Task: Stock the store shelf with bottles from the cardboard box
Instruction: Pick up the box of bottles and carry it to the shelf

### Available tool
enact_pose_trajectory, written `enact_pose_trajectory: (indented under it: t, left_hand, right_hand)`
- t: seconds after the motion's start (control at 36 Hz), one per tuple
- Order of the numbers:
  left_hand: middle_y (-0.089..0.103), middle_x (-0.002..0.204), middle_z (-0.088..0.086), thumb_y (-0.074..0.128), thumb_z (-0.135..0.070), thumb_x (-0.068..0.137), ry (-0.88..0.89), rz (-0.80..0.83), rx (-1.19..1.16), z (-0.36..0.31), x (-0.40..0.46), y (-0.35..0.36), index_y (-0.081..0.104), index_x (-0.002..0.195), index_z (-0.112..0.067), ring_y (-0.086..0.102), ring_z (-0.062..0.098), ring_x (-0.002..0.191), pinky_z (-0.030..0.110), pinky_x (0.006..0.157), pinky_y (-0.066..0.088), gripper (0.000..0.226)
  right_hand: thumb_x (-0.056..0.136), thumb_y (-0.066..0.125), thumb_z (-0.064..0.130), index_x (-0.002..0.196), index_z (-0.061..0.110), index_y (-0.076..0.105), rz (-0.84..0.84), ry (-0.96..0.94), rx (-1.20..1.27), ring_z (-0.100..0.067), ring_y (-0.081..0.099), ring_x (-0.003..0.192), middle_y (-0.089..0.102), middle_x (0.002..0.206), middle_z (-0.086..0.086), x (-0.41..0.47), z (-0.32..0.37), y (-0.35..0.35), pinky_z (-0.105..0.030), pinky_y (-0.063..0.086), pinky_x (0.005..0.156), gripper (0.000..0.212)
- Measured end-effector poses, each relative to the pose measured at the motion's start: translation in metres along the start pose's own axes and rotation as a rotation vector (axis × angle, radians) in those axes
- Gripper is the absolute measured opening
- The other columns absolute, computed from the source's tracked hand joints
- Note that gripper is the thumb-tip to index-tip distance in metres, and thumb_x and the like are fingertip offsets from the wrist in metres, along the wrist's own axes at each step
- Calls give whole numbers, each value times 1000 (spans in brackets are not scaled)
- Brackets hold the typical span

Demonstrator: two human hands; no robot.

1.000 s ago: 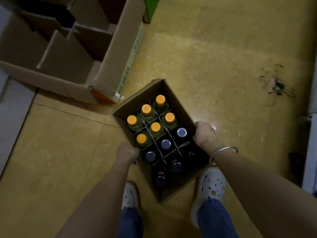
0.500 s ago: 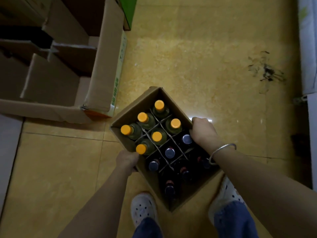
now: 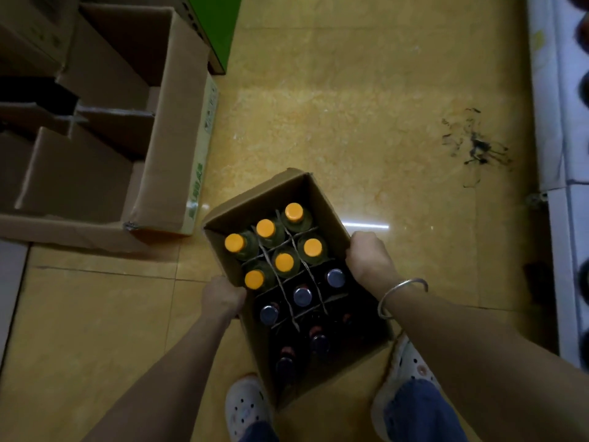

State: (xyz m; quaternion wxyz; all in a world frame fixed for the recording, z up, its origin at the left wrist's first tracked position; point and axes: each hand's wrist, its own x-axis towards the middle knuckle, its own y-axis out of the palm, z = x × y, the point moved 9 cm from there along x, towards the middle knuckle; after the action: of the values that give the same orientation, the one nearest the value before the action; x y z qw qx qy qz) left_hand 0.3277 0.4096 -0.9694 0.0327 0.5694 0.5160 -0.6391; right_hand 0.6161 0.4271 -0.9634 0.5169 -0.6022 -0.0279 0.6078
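Yellow marbled floor tiles (image 3: pixel 350 129) are spreading out under me, and I am holding the cardboard box (image 3: pixel 322 199) of bottles just above them, between my two feet. My left hand (image 3: pixel 223 298) is curling round the box's left wall and my right hand (image 3: pixel 369 256) is clamping over its right rim, so the weight is hanging evenly and the box is staying level. Cardboard dividers (image 3: pixel 283 288) are keeping the bottles upright and apart. Six orange-capped bottles (image 3: pixel 284 261) are filling the far half of the box; dark bottles with silver caps (image 3: pixel 302 295) are sitting in the near half. Left of the box, empty open cartons (image 3: pixel 172 148) are lying on the floor, one showing green print too blurred for me to read. Right of the box, a white shelf edge (image 3: pixel 557 218) is running past, probably the shelf I am heading for.
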Motion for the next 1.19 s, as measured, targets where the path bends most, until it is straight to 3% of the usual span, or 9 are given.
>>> enact_pose_trajectory:
  t: [0.14, 0.19, 0.28, 0.36, 0.56, 0.69, 0.92, 1.08, 1.19]
  left_hand:
    - [54, 70, 16, 55, -2, 83, 100, -13, 111, -63, 1, 0, 50, 62, -3, 57, 31, 71, 36, 61, 44, 22]
    - [60, 83, 21, 57, -6, 83, 145, -30, 167, -85, 4, 3, 58, 76, 2, 61, 36, 81, 39, 65, 48, 11]
    - [65, 99, 22, 60, -13, 84, 186, -38, 206, -117, 9, 17, 62, 95, 4, 63, 38, 95, 39, 78, 52, 20]
    - [67, 97, 24, 60, -14, 82, 217, -28, 179, -136, 11, 22, 64, 94, 4, 65, 39, 92, 44, 80, 56, 22]
    - [65, 95, 23, 59, -17, 88, 278, -18, 170, -192, 2, 57, 60, 87, 0, 64, 38, 89, 36, 70, 49, 18]
    - [65, 95, 23, 57, -17, 90, 291, -12, 173, -204, 2, 63, 58, 88, 0, 64, 38, 87, 44, 79, 56, 17]
    - [66, 94, 24, 55, -5, 84, 324, 67, 152, -194, 3, 58, 61, 90, 1, 65, 38, 85, 45, 76, 57, 11]
    - [63, 107, 24, 55, -1, 86, 390, 93, 218, -199, -18, 57, 60, 95, 0, 59, 39, 102, 42, 83, 50, 10]
    - [63, 105, 22, 55, -1, 87, 426, 17, 276, -209, -31, 41, 61, 97, 4, 59, 38, 96, 36, 69, 45, 13]
  right_hand:
    - [92, 48, 6, 105, -1, 59, -57, 84, 89, -39, 57, 109, 60, 113, -22, 6, -34, -20, -37, 47, 85, 18]
    - [92, 49, 7, 106, -2, 58, -76, 110, 105, -40, 56, 111, 59, 115, -23, 10, -46, -29, -38, 47, 86, 19]
    - [92, 51, 8, 109, -3, 58, -119, 134, 100, -41, 55, 112, 59, 116, -24, 23, -65, -51, -39, 46, 88, 21]
    - [92, 52, 8, 109, -4, 58, -149, 123, 75, -40, 55, 112, 59, 117, -25, 31, -71, -65, -38, 46, 87, 22]
    - [93, 53, 10, 113, -2, 59, -197, 202, 78, -41, 54, 114, 57, 120, -25, 49, -115, -108, -38, 46, 89, 24]
    - [94, 50, 9, 109, -1, 60, -192, 221, 105, -39, 56, 110, 59, 116, -22, 52, -123, -112, -36, 47, 85, 21]
    - [96, 46, 6, 110, -2, 61, -294, 244, 92, -39, 57, 109, 61, 115, -23, 37, -109, -101, -37, 48, 83, 22]
    - [94, 40, 0, 111, -1, 58, -325, 262, 155, -41, 56, 108, 59, 114, -26, 13, -111, -97, -38, 46, 84, 25]
    - [90, 35, -4, 113, 3, 55, -309, 296, 159, -41, 57, 107, 60, 113, -26, -8, -115, -91, -39, 46, 83, 31]
